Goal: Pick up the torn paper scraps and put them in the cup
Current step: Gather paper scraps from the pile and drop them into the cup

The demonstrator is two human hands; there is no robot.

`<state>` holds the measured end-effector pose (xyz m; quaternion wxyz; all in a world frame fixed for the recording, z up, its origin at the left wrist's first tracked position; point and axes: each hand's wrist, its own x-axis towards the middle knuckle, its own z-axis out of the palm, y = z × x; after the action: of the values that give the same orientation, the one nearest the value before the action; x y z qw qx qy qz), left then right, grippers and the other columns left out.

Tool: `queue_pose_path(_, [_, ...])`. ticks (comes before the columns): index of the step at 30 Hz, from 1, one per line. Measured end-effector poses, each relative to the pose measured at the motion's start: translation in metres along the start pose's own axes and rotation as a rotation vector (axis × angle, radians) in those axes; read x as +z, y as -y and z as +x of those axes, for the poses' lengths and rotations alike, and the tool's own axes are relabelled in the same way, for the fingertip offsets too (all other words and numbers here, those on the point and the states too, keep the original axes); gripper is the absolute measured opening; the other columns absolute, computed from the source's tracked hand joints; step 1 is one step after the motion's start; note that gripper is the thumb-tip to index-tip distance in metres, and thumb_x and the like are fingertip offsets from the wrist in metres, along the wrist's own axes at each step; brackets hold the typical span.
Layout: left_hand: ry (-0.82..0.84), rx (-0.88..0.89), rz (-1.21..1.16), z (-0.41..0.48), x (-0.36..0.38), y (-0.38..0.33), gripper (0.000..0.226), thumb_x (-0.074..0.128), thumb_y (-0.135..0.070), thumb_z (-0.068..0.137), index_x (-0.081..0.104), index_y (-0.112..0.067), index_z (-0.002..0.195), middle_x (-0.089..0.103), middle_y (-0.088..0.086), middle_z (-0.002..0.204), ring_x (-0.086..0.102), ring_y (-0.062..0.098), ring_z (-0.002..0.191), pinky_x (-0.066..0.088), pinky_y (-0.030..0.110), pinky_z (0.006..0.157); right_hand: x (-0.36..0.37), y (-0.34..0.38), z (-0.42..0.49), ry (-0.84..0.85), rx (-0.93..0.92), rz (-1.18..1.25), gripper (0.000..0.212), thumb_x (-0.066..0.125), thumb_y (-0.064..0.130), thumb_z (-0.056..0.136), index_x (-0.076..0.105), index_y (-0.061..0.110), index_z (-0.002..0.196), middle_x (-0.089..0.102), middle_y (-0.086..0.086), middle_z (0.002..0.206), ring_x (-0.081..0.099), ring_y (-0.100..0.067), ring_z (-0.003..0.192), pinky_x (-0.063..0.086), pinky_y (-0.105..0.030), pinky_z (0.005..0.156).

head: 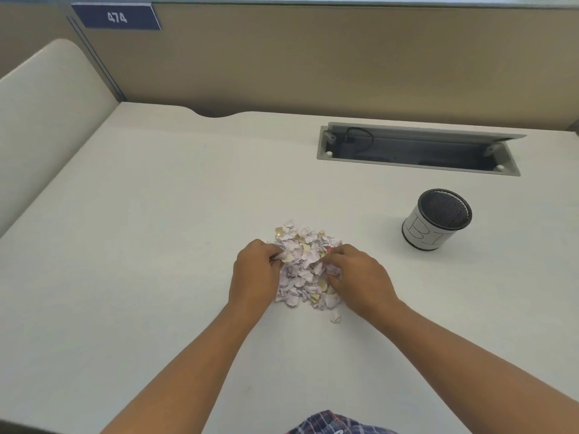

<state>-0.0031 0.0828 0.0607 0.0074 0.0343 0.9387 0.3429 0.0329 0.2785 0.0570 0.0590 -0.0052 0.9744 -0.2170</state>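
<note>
A heap of torn paper scraps point(305, 261), white, pale purple and tan, lies on the white desk point(156, 230) in front of me. My left hand point(254, 272) presses against the heap's left side with its fingers curled into the scraps. My right hand point(360, 277) cups the right side, fingers curled over scraps there. One loose scrap point(335, 317) lies just below the heap. The cup point(437, 219), a black mesh cylinder wrapped in white paper with handwritten letters, stands upright to the right of the heap and a little farther away; its mesh inside looks dark.
An open cable tray point(419, 150) is set into the desk behind the cup, its lid tilted up. A tan partition wall with a blue "474" label point(116, 17) runs along the back. A cream divider point(47, 104) borders the desk's left side.
</note>
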Motion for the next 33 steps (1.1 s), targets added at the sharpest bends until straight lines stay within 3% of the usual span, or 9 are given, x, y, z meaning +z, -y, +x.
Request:
queue_pose_path(10, [-0.052, 0.045, -0.133, -0.001, -0.016, -0.028, 0.015, 0.071, -0.006, 0.084, 0.075, -0.014, 0.095, 0.064, -0.004, 0.086, 0.066, 0.011, 0.081, 0.057, 0.033, 0.079, -0.005, 0.001, 0.003, -0.002, 0.004, -0.001, 0.02, 0.056, 0.015, 0.088, 0.071, 0.02, 0.1, 0.065, 0.0, 0.099, 0.062, -0.023, 0.09, 0.051, -0.034, 0.075])
queue_pose_path(14, [-0.038, 0.075, -0.194, 0.004, -0.017, -0.045, 0.015, 0.072, -0.004, 0.082, 0.075, -0.013, 0.093, 0.065, -0.004, 0.087, 0.066, 0.009, 0.08, 0.058, 0.031, 0.077, -0.021, 0.001, -0.006, -0.091, 0.125, 0.223, 0.016, 0.066, 0.018, 0.087, 0.075, 0.021, 0.1, 0.068, 0.006, 0.091, 0.063, -0.014, 0.084, 0.05, -0.025, 0.078])
queue_pose_path(16, [-0.02, 0.089, -0.226, 0.007, -0.017, -0.059, 0.013, 0.072, -0.005, 0.083, 0.075, -0.014, 0.091, 0.067, -0.005, 0.086, 0.067, 0.007, 0.08, 0.057, 0.027, 0.076, -0.029, -0.001, -0.013, -0.141, 0.214, 0.379, 0.012, 0.071, 0.016, 0.083, 0.077, 0.022, 0.092, 0.065, 0.011, 0.077, 0.061, -0.008, 0.074, 0.048, -0.02, 0.071])
queue_pose_path(19, [0.042, 0.094, -0.285, 0.016, -0.012, -0.085, 0.009, 0.073, -0.011, 0.083, 0.076, -0.017, 0.089, 0.07, -0.009, 0.083, 0.067, 0.0, 0.076, 0.053, 0.013, 0.071, -0.041, -0.011, -0.026, -0.204, 0.296, 0.553, 0.01, 0.076, 0.014, 0.078, 0.076, 0.023, 0.082, 0.065, 0.0, 0.064, 0.053, -0.008, 0.056, 0.041, -0.013, 0.056])
queue_pose_path(22, [0.126, 0.128, -0.338, 0.029, 0.002, -0.118, 0.008, 0.075, -0.014, 0.081, 0.077, -0.019, 0.088, 0.072, -0.012, 0.081, 0.066, -0.004, 0.072, 0.05, 0.009, 0.069, -0.052, -0.027, -0.036, -0.308, 0.384, 0.658, 0.009, 0.079, 0.014, 0.076, 0.077, 0.023, 0.08, 0.064, 0.002, 0.057, 0.052, -0.004, 0.051, 0.04, -0.009, 0.054])
queue_pose_path(26, [0.219, 0.209, -0.357, 0.046, 0.033, -0.167, 0.011, 0.075, -0.017, 0.082, 0.077, -0.017, 0.092, 0.074, -0.005, 0.083, 0.068, 0.007, 0.074, 0.055, 0.018, 0.072, -0.066, -0.048, -0.046, -0.429, 0.503, 0.77, 0.009, 0.079, 0.019, 0.077, 0.077, 0.027, 0.081, 0.071, 0.004, 0.062, 0.063, -0.008, 0.062, 0.044, -0.007, 0.057])
queue_pose_path(30, [0.311, 0.229, -0.392, 0.062, 0.062, -0.207, 0.012, 0.077, -0.018, 0.081, 0.077, -0.014, 0.092, 0.075, 0.001, 0.085, 0.07, 0.017, 0.078, 0.058, 0.036, 0.08, -0.083, -0.068, -0.055, -0.503, 0.544, 0.79, 0.009, 0.078, 0.02, 0.078, 0.075, 0.028, 0.08, 0.073, 0.008, 0.064, 0.067, -0.009, 0.067, 0.046, -0.017, 0.062])
queue_pose_path(33, [0.367, 0.21, -0.407, 0.072, 0.08, -0.223, 0.012, 0.076, -0.016, 0.08, 0.077, -0.015, 0.092, 0.075, 0.001, 0.087, 0.07, 0.019, 0.082, 0.058, 0.041, 0.082, -0.1, -0.081, -0.059, -0.551, 0.538, 0.794, 0.011, 0.077, 0.019, 0.078, 0.073, 0.029, 0.079, 0.073, 0.006, 0.061, 0.068, -0.013, 0.066, 0.049, -0.023, 0.062])
